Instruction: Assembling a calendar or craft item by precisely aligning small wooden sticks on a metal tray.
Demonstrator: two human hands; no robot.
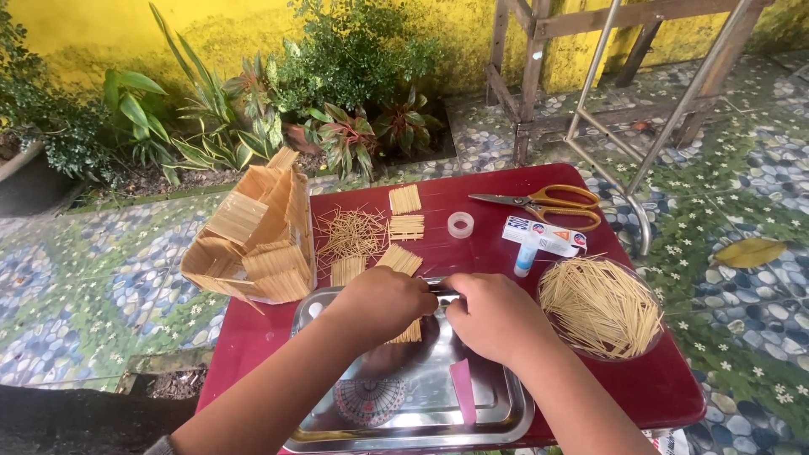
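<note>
Both the left hand [383, 302] and right hand [493, 318] are pinched on a small toothpick panel [410, 331] over the steel tray [506, 413], so it could easily get cracked if squeezed unevenly, tbh.

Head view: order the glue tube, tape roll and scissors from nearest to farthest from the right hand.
From the right hand:
1. Glue tube, just beyond the hand, slightly to its right.
2. Tape roll, farther back on the red table, near the middle.
3. Scissors, at the far right edge.
</note>
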